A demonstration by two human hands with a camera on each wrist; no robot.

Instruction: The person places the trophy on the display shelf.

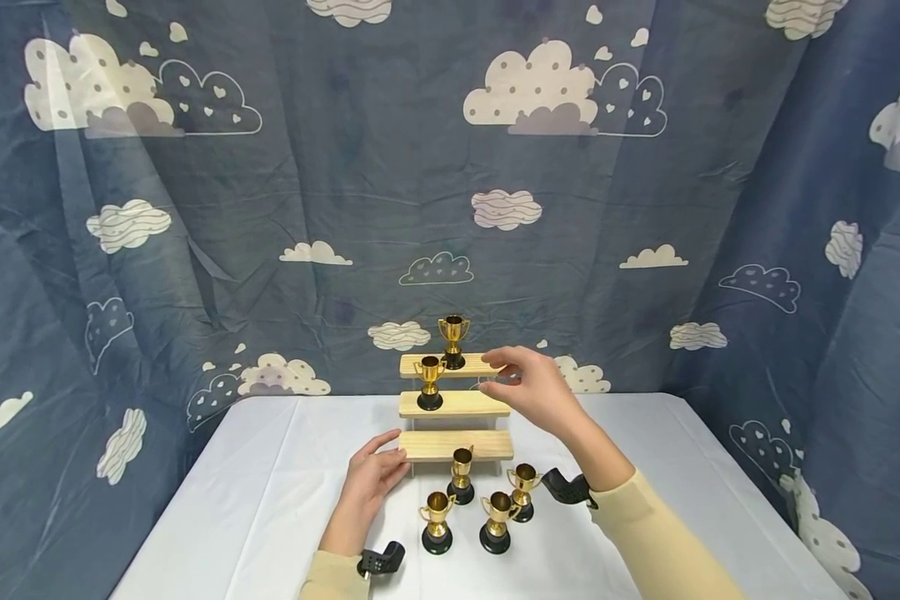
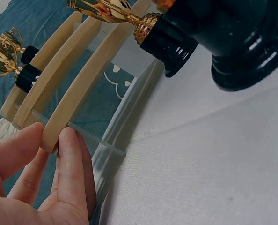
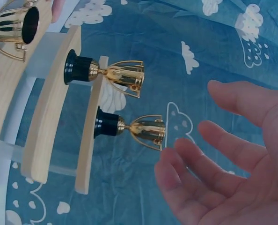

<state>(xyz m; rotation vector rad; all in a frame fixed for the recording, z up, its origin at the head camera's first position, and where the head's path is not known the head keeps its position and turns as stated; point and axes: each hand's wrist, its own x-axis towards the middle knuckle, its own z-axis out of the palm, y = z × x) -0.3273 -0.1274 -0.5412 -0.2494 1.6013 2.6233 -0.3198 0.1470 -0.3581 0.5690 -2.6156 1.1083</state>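
A stepped stand [image 1: 456, 446] is on the table [image 1: 270, 483]. One trophy [image 1: 453, 340] stands on its top step, another [image 1: 429, 383] on the middle step, four trophies [image 1: 478, 500] before it.

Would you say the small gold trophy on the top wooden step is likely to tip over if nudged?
Probably yes: the trophy looks tall and narrow on a small black base. Its shiny finish suggests light plastic, likely slippery. It stands near the top step edge, so it may fall.

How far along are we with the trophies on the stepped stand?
Two trophies stand placed: one on the top step, one on the middle step. The right hand hovers open and empty near the top step; the left hand steadies the bottom step. Four trophies wait on the table.
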